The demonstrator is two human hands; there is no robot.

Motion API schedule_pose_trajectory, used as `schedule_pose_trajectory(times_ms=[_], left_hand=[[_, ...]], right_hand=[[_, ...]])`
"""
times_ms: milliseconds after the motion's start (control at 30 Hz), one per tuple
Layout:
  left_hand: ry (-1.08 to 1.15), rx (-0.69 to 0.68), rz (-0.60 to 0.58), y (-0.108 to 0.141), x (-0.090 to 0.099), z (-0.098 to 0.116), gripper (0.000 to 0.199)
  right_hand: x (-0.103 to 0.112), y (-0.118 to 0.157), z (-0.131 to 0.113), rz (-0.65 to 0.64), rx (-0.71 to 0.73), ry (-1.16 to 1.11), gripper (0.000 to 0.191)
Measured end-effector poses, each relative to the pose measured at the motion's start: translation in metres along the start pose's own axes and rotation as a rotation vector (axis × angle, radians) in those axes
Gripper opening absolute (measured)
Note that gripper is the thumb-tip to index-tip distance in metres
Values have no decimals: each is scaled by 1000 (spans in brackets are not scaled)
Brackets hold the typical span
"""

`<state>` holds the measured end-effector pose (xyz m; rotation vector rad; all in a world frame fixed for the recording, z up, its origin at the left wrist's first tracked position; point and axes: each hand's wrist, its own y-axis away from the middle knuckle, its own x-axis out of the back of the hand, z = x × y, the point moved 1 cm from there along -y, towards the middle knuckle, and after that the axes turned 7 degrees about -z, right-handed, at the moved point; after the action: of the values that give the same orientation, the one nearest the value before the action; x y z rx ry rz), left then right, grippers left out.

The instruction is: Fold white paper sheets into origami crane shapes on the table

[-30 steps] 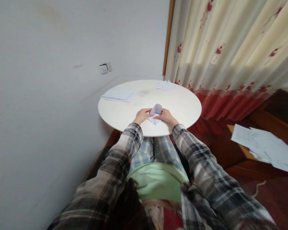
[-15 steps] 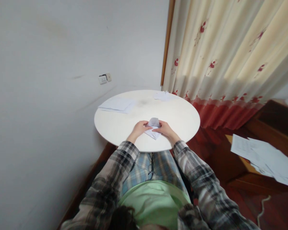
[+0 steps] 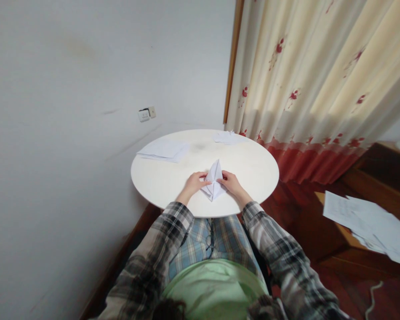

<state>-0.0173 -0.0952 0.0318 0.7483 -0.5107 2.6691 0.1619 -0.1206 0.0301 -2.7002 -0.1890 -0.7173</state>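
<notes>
A small folded piece of white paper lies near the front of the round white table, its pointed flap raised toward the far side. My left hand pinches its left edge, thumb on top and fingers behind. On the opposite edge, my right hand grips the paper in the same way. Creases run down its middle, and a lower point faces me. The fingertips behind the paper are partly hidden.
A stack of white sheets sits at the table's back left, and smaller paper pieces lie at the back. To the right, more papers rest on a wooden cabinet. A wall stands at left, a curtain behind.
The paper's upper flap, rounded and folded lower before, now rises to a tall narrow point with a centre crease. Both hands have stayed at its sides. The view has tilted slightly.
</notes>
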Motion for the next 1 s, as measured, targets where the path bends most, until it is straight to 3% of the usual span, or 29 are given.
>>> schedule_pose_trajectory(times_ms=[133,300,467,1000], left_hand=[[12,9,44,2,0,2,34],[18,-24,-70,2,1,7,21],[35,-23,-95,2,2,11,17],[118,-6,-84,5,-1,6,32]], right_hand=[[1,1,2,33,15,37,19],[3,2,2,55,1,76,15],[5,3,-1,90,-39,157,4],[2,5,-3,-10,25,-38,21]])
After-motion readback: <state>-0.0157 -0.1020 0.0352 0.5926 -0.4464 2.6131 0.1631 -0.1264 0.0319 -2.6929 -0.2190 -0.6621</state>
